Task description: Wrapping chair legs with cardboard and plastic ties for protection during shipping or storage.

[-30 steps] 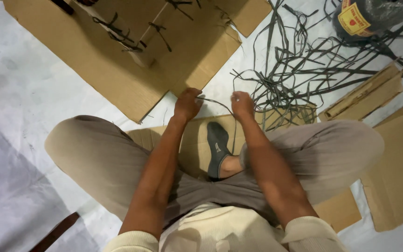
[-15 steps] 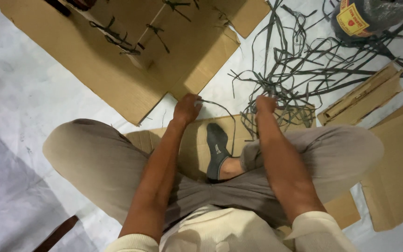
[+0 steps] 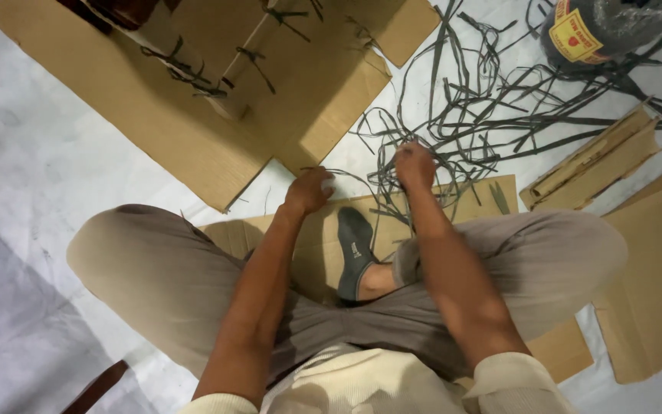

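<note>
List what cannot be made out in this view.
- Left hand: its grip on the strip is hidden by curled fingers.
- Right hand: which strips it holds is lost in the tangle.
- Spool: cut off by the top edge.
- Tied bundle: top cropped.

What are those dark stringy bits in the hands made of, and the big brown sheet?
The dark strips look like flat plastic strapping or raffia: thin, ribbon-like, faintly shiny, curling loosely; I can't say which. The left hand and right hand each pinch some. The brown sheet looks like matte corrugated cardboard, with fine ribbed lines and folded flaps.
</note>
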